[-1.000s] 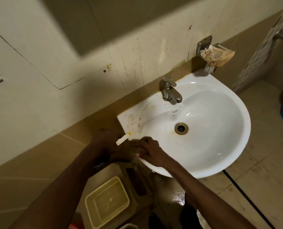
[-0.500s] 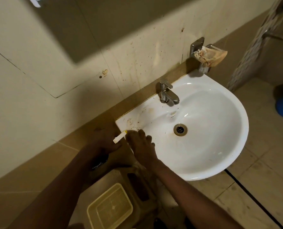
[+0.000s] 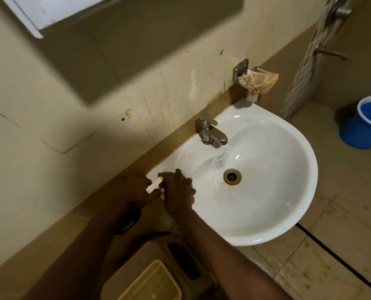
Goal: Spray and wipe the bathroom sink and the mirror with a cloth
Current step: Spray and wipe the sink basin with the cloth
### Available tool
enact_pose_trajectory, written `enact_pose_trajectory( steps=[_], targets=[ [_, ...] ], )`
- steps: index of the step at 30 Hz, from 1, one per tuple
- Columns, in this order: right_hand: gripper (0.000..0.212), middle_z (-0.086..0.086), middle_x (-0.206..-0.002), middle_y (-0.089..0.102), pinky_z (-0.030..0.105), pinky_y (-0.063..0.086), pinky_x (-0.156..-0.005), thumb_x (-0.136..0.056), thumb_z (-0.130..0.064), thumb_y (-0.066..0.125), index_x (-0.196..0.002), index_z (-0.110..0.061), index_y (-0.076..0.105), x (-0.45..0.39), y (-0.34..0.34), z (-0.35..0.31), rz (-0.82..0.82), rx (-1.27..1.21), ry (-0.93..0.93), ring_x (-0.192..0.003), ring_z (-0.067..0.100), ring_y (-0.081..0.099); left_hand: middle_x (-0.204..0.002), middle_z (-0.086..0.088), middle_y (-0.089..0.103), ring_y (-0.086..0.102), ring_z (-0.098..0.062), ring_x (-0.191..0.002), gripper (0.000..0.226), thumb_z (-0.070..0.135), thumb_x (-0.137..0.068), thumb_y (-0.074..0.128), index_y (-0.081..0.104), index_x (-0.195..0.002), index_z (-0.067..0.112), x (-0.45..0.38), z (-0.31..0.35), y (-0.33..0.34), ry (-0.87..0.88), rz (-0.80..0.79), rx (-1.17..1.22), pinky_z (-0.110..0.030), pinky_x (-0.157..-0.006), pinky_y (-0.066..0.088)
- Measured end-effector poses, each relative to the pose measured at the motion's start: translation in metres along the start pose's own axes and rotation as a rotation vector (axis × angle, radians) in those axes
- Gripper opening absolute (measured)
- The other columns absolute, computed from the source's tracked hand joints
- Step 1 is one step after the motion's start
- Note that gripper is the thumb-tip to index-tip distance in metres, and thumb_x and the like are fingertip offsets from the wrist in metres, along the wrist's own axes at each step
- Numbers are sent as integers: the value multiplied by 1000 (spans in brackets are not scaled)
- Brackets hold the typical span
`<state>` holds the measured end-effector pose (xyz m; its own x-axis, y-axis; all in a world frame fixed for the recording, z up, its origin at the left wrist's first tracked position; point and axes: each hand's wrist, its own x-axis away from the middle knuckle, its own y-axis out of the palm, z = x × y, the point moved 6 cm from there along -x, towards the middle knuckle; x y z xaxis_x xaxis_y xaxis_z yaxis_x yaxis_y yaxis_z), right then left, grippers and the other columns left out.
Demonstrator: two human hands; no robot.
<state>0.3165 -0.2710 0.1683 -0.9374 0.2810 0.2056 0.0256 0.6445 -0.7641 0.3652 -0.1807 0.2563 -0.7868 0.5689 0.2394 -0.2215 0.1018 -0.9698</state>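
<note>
The white bathroom sink (image 3: 284, 191) hangs on the wall with a metal tap (image 3: 212, 133) at its back and a drain (image 3: 232, 176) in the bowl. My left hand (image 3: 137, 191) grips a spray bottle whose white, yellow-tipped nozzle (image 3: 154, 185) sticks out beside the sink's left corner; its dark body (image 3: 129, 221) shows under my wrist. My right hand (image 3: 178, 195) presses down on the sink's back-left corner, with a small dark olive cloth (image 3: 163, 174) peeking out from under its fingers. The white lower edge of the mirror (image 3: 28, 20) shows at top left.
A metal wall holder (image 3: 243, 70) right of the tap carries a crumpled tan rag (image 3: 260, 80). A blue bucket (image 3: 366, 124) stands on the floor at the right. Below the sink sit a yellow basket (image 3: 154, 282) and a brown stool (image 3: 193, 263). The wall tiles are stained.
My right hand has slid from the sink's front-left rim up to its back-left corner. My left hand with the bottle stays beside it. The view has tilted up, showing the mirror's edge and the bucket.
</note>
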Motion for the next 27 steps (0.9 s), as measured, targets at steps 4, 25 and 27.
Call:
enact_pose_trajectory(
  steps=[4,25,27],
  targets=[
    [51,10,-128,39,49,48,-80,-88,-39,55,-135,-25,39,20,18,11,29,-20,139,-106,36,48,-66,-6,52,56,-22,-65,65,69,-82,44,54,-71,5,-3,-7,-7,-96,-54,144,-32,-63,41],
    [41,15,-131,40,48,37,-90,-97,-23,41,-137,-15,37,-20,7,-5,160,25,54,-109,36,44,-69,2,66,64,-16,-69,60,76,-80,37,64,-83,22,-44,0,-7,-147,-150,164,-31,-68,49],
    [42,16,-134,36,47,34,-93,-98,-19,37,-139,-11,30,-38,-3,2,180,-16,145,-114,35,40,-64,7,61,62,-13,-65,53,73,-83,38,64,-85,26,-48,2,-16,-114,-93,129,-28,-64,46]
  ],
)
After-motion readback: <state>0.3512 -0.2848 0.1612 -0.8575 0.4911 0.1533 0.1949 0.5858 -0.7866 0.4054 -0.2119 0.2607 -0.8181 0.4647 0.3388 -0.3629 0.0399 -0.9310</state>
